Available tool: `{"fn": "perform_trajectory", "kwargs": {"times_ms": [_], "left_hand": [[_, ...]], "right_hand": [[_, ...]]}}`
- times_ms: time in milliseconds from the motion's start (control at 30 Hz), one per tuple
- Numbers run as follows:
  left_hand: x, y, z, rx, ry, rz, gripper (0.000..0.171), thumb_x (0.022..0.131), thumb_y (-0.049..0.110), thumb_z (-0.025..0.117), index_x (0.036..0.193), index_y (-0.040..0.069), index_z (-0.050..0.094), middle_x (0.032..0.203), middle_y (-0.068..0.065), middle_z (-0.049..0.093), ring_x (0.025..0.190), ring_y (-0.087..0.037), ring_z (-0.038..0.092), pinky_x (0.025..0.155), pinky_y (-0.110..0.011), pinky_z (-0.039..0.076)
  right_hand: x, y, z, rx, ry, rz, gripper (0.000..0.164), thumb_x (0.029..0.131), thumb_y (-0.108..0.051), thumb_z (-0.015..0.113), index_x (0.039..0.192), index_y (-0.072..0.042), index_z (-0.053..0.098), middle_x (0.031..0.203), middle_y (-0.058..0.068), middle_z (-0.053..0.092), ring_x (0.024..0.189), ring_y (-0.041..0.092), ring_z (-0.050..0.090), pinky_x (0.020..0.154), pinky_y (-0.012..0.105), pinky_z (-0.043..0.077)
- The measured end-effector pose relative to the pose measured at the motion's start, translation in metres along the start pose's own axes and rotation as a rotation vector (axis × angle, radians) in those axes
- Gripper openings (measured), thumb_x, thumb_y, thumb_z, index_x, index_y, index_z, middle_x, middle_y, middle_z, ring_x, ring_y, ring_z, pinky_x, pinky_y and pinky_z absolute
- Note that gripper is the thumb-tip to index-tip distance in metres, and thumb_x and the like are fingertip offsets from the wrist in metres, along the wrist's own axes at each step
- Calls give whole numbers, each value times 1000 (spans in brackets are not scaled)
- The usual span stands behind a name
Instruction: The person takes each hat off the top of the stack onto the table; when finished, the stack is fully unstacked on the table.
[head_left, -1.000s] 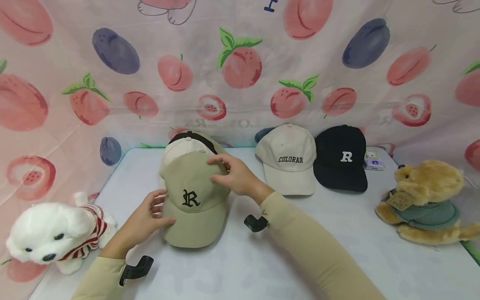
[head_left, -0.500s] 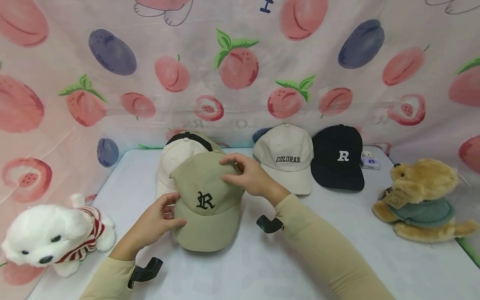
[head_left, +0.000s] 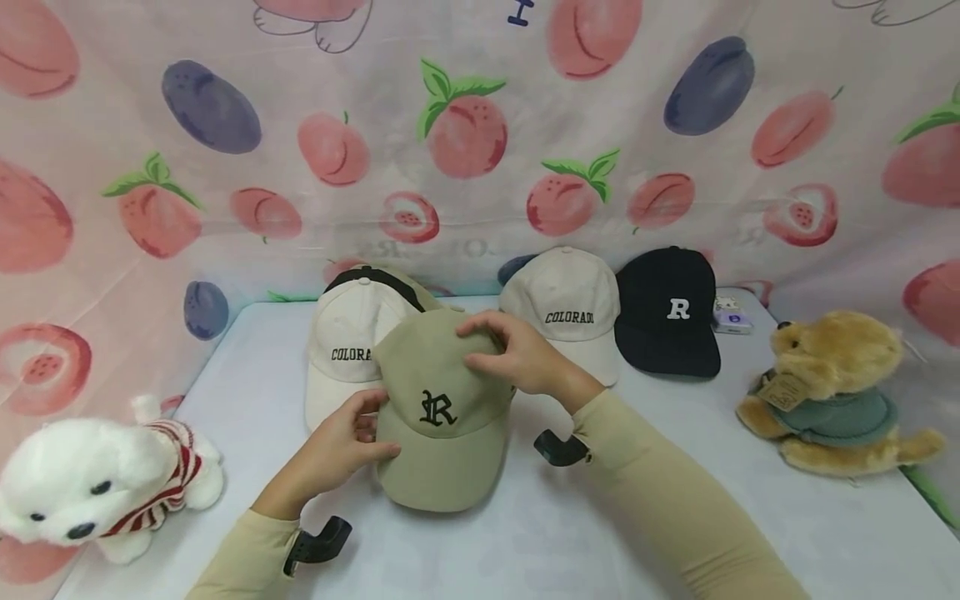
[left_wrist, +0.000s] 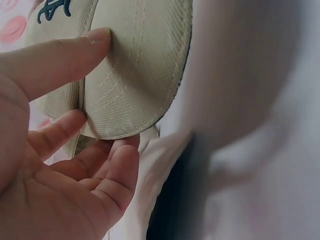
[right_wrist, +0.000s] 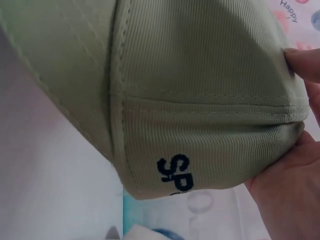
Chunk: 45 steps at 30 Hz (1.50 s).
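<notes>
A khaki baseball cap with a dark letter R on its front is held by both hands, in front of the other caps. My left hand grips its left side; in the left wrist view the thumb lies on the brim and the fingers curl beneath the edge. The right hand pinches the crown at the upper right, with side lettering starting "SP" showing in the right wrist view. Partly covered by the khaki cap, a cream cap lettered "COLORA" stands behind it to the left.
Further right stand a light cap marked COLORADO and a black cap with a white R. A small purple box is beside them. Plush dogs, one white and one brown, flank the table.
Both hands have carried the khaki cap to the right and slightly nearer, away from the cream cap. More of the cream cap, with its lettering, now shows. The other caps stay put.
</notes>
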<state>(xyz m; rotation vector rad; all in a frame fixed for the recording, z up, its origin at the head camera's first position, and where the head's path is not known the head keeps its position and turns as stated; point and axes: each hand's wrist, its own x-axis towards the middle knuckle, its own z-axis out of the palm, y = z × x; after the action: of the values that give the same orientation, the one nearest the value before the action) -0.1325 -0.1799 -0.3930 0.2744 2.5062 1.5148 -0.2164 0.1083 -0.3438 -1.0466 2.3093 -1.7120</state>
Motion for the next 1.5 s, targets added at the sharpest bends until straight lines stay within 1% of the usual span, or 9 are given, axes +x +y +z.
{"fn": "perform_trajectory", "kwargs": {"times_ms": [100, 333, 500, 733, 967, 1033, 1267, 1400, 1500], "left_hand": [[2, 1, 6, -2, -5, -1, 72, 80, 4, 83, 139, -7, 42, 137, -24, 51, 111, -30, 59, 89, -36, 52], [9, 6, 22, 0, -15, 7, 71, 79, 5, 84, 138, -5, 45, 136, -20, 53, 107, -26, 58, 89, -36, 52], [17, 9, 35, -10, -27, -10, 71, 79, 7, 85, 139, -1, 47, 133, -14, 55, 104, -23, 59, 86, -34, 52], [25, 13, 55, -38, -85, -6, 71, 78, 8, 85, 138, 1, 48, 128, -13, 56, 100, -21, 62, 82, -35, 54], [30, 18, 76, -27, -134, 39, 69, 78, 8, 86, 137, 2, 49, 129, -12, 57, 99, -20, 64, 78, -32, 54], [33, 19, 82, -15, -149, 52, 69, 79, 9, 85, 137, 3, 49, 131, -12, 56, 100, -19, 63, 78, -31, 54], [42, 28, 104, 0, -186, 95, 68, 80, 9, 85, 138, 2, 50, 134, -11, 55, 99, -17, 62, 78, -28, 53], [47, 34, 118, 0, -204, 123, 66, 80, 8, 84, 137, 0, 52, 133, -11, 57, 99, -16, 64, 80, -26, 53], [50, 39, 130, -18, -223, 128, 64, 80, 6, 84, 136, 1, 53, 129, -10, 60, 99, -16, 65, 81, -25, 53]], "right_hand": [[-5, 1, -4, -6, -4, -2, 32, 90, 0, 71, 121, 2, 63, 126, 15, 61, 112, 24, 59, 95, 37, 48], [-16, 0, -19, -43, 1, 51, 33, 90, -1, 71, 123, 1, 63, 129, 18, 60, 108, 26, 61, 92, 41, 50], [-27, -1, -31, -75, 14, 70, 34, 90, -3, 73, 123, 1, 64, 127, 17, 60, 105, 25, 62, 89, 39, 50], [-46, 3, -49, -109, 22, 105, 35, 90, -4, 74, 123, 0, 63, 130, 18, 58, 109, 26, 59, 90, 32, 50], [-69, 7, -66, -156, 51, 141, 37, 88, -4, 76, 123, -1, 63, 132, 16, 58, 112, 25, 57, 90, 25, 48], [-75, 7, -71, -177, 63, 142, 36, 88, -3, 76, 122, -1, 64, 131, 16, 59, 110, 25, 58, 89, 25, 48], [-97, 6, -89, -220, 94, 125, 36, 88, 0, 75, 122, 0, 63, 128, 17, 59, 103, 20, 60, 85, 23, 49], [-108, 3, -98, -239, 107, 107, 36, 88, 2, 74, 121, 1, 62, 124, 17, 59, 101, 15, 61, 84, 21, 49], [-116, 0, -106, -266, 117, 114, 35, 88, 1, 74, 121, 1, 61, 122, 17, 60, 99, 12, 61, 82, 20, 49]]}}
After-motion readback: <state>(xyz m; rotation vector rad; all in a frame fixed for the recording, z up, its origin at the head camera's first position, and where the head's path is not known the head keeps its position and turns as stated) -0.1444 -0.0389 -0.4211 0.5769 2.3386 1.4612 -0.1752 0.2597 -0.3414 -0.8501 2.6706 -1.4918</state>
